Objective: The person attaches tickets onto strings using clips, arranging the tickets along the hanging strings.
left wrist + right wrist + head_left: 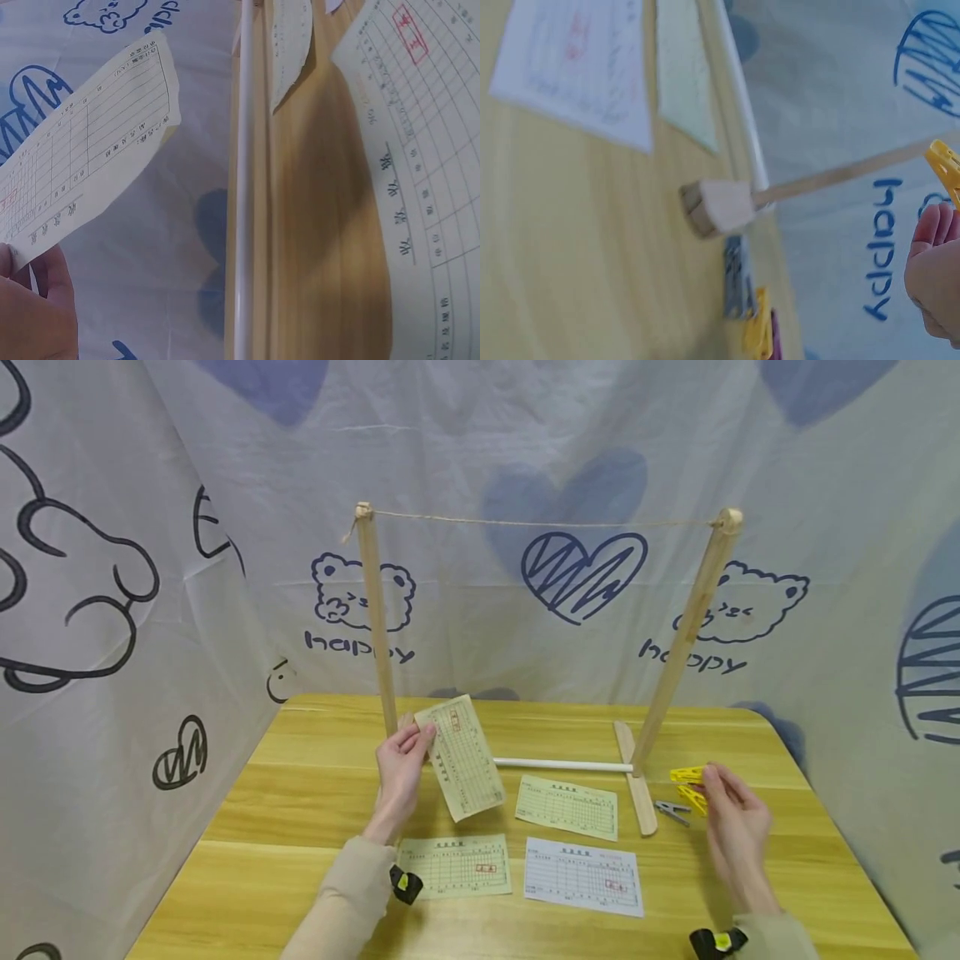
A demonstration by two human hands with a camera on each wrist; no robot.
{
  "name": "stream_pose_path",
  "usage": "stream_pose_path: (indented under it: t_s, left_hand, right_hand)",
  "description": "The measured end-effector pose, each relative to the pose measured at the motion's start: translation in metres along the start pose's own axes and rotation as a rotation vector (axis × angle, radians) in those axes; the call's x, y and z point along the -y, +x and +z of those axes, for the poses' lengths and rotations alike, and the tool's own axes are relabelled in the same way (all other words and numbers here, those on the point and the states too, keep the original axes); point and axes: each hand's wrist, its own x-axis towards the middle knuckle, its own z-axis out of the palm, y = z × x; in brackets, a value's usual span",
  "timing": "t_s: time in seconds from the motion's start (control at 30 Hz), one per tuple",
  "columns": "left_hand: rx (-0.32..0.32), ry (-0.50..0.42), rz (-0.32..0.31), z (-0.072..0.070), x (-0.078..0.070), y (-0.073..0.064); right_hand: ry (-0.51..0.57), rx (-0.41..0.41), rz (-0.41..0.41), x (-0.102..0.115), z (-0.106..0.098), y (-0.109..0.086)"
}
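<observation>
My left hand [400, 768] pinches a pale yellow-green receipt slip [463, 760] near its top left edge, thumb in front. The slip hangs tilted in the air above the table; its printed lines and red stamp show in the left wrist view. On the right, my right hand [738, 822] pinches a yellow clothespin [946, 171] between thumb and fingers. Below that hand on the table lie a grey clothespin [672, 811], another yellow clothespin [758, 330] and a purple one [776, 337], which is mostly hidden.
A wooden frame with two posts [678, 652] stands across the table [300, 777], a thin string [540, 522] strung between their tops. A white rod [562, 766] joins the bases. Nearer lie two greenish slips [567, 807] and a white slip [582, 875]. A printed cloth hangs behind.
</observation>
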Motion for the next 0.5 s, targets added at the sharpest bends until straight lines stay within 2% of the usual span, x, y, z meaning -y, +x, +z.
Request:
stream_pose_path:
  t_s: [0.13, 0.3, 0.5]
  left_hand:
    - [0.017, -0.078, 0.003, 0.001, -0.005, -0.001]
    - [0.050, -0.182, 0.025, 0.003, -0.016, -0.004]
    - [0.080, -0.222, 0.060, 0.004, -0.031, -0.006]
  right_hand:
    - [0.045, 0.010, 0.024, 0.003, 0.012, -0.001]
    - [0.030, 0.066, 0.012, 0.007, 0.030, -0.002]
    - [-0.005, 0.137, -0.015, 0.013, 0.058, -0.006]
